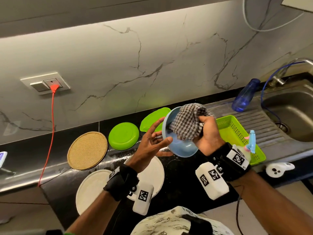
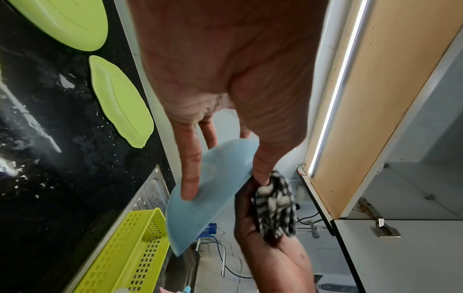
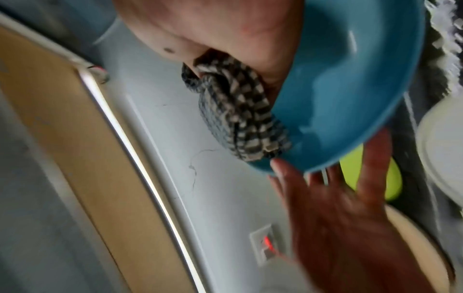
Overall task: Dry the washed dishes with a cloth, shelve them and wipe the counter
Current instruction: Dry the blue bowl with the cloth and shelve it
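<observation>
Gripped in right hand [image 1: 207,133]: checked cloth [image 1: 188,122], bunched and pressed into blue bowl [image 1: 179,143], bowl tilted and raised off black counter [image 1: 177,180]; left hand [image 1: 149,145] open, straight fingers propping bowl's outer wall. Left wrist view: left fingers [image 2: 190,174] flat on bowl's underside, cloth wadded just beyond rim. Right wrist view, blurred: cloth inside bowl; judged early in task, with green plates [image 1: 123,135], white plates [image 1: 91,189] unshelved below grip, counter wet and unwiped.
</observation>
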